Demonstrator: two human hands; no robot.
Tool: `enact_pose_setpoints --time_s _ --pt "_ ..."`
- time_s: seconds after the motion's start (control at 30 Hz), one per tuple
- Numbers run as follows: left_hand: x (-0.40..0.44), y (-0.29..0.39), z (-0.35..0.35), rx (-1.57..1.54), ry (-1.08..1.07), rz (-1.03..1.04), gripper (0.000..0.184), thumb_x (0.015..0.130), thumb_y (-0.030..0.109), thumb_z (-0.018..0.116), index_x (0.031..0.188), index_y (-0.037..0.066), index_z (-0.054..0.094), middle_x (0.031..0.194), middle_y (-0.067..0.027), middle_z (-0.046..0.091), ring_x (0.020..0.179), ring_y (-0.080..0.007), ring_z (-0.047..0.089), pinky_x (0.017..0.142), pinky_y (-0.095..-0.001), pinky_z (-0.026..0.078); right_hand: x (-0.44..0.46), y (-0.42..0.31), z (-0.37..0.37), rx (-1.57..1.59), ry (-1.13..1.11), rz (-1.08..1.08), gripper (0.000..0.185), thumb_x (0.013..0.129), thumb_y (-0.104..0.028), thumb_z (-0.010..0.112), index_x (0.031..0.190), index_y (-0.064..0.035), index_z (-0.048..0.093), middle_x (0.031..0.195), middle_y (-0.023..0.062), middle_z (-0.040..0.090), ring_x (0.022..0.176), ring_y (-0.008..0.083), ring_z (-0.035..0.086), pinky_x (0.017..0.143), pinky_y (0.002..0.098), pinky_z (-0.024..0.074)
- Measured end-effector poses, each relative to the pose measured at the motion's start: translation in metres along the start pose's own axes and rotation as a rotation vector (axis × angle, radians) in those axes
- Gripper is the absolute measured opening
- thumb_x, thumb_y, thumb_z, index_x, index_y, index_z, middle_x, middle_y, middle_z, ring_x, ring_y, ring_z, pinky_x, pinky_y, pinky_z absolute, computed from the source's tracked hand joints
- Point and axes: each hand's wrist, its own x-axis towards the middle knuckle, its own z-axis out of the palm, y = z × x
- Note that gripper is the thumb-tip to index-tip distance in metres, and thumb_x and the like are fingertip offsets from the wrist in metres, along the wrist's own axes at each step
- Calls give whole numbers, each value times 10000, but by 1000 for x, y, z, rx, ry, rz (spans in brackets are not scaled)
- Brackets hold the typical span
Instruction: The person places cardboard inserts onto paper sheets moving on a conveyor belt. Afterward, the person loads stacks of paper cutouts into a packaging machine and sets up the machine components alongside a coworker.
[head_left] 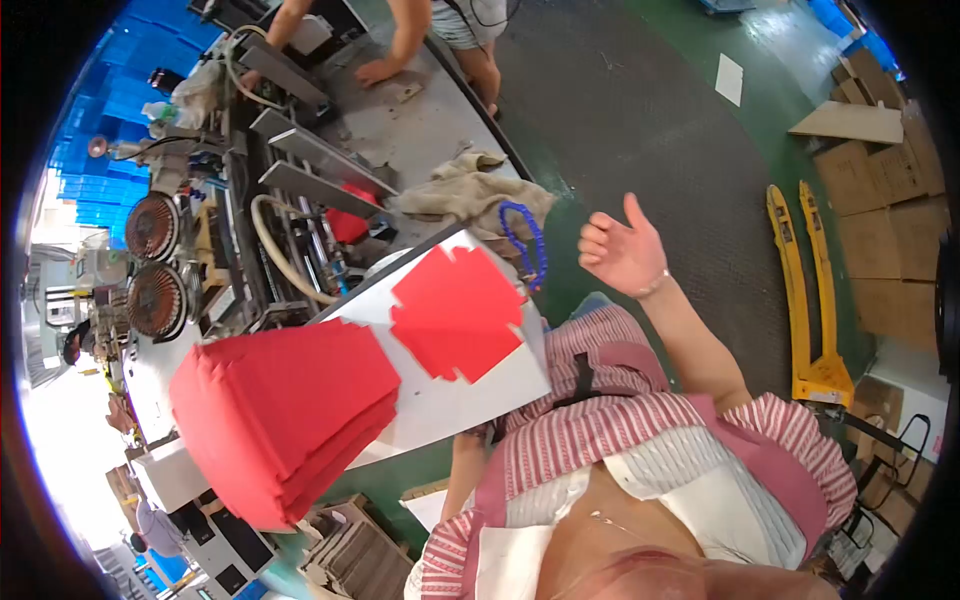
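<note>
My right hand (622, 252) is raised over the dark floor mat, to the right of the white worktop (415, 405). Its palm shows, the thumb stands apart, the fingers are loosely bent, and nothing is in it. My left hand is mostly hidden at the worktop's lower edge; only the forearm (464, 470) shows clearly. A flat red sheet with notched edges (458, 312) lies on the worktop. To its left is a thick stack of red sheets (285, 410). A blue beaded loop (523, 245) hangs near the worktop's upper right corner.
Beyond the worktop are a crumpled beige cloth (465, 195) and a machine with metal plates (320, 170). Another person's hand (377, 70) rests on the machine table. At right are a yellow pallet jack (822, 370) and cardboard boxes (880, 230). Grey stacked pieces (360, 560) are at lower left.
</note>
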Motion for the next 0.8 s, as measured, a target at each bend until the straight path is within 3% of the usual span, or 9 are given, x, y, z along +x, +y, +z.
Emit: enact_pose_setpoints --time_s 0.17,0.27,0.4,0.47,0.57,0.63,0.67,0.73,0.8 --pt "18 54 -33 -43 143 -159 320 847 189 540 1141 66 558 1157 -112 568 1104 -279 504 1019 -391 353 42 -50 -3 75 -72 199 380 935 -422 500 783 -75 464 705 9 390 663 143 394 658 271 351" --pt "35 103 -57 -37 236 -280 334 851 209 537 1152 66 551 1174 -115 559 1126 -283 494 1033 -396 340 63 -88 -19 -140 -131 230 258 844 4 583 751 -124 379 684 -34 309 608 87 313 593 226 307" --pt "50 174 -92 -9 339 -449 353 857 234 534 1167 65 541 1197 -119 548 1155 -287 481 1051 -403 323 71 -143 -40 -221 -307 444 233 833 35 572 797 -127 408 749 -19 428 629 88 404 615 218 354" --pt "48 204 -113 32 351 -533 363 860 247 533 1174 64 536 1209 -121 542 1169 -289 474 1060 -407 315 63 -168 -48 -560 -276 468 175 841 2 579 916 -112 470 992 31 546 834 112 538 737 225 437" --pt "43 234 -127 255 277 -638 379 865 266 530 1185 64 528 1226 -125 534 1191 -292 464 1074 -412 302 40 -208 -66 -1367 -553 805 513 914 -231 574 1344 -36 373 1319 108 448 1219 195 440 1010 340 375" --pt "28 225 -99 977 61 -676 425 879 295 508 1239 69 494 1272 -112 513 1217 -281 449 1073 -417 306 17 -232 -131 -1673 -723 1055 592 947 -365 500 1386 -11 321 1370 170 430 1254 241 433 1040 351 347" --pt "22 218 -79 1687 -206 -623 472 892 324 486 1292 75 459 1317 -98 491 1243 -269 434 1072 -422 311 -6 -245 -147 -1646 -637 787 636 933 -457 473 1359 3 371 1316 212 481 1228 272 470 1018 364 369" --pt "33 228 -72 2359 -541 -505 520 906 353 464 1346 81 425 1363 -85 470 1269 -257 419 1072 -427 315 -13 -276 -165 -2287 -194 1179 792 825 -666 467 1226 15 518 1227 275 531 1121 396 536 958 434 418" --pt "50 250 -81 3044 -1990 515 506 910 392 436 1330 109 443 1363 -50 473 1260 -242 429 1067 -430 319 -18 -299 -180 -2026 67 1158 898 803 -703 480 1247 75 420 1197 257 543 1078 353 561 900 392 449"
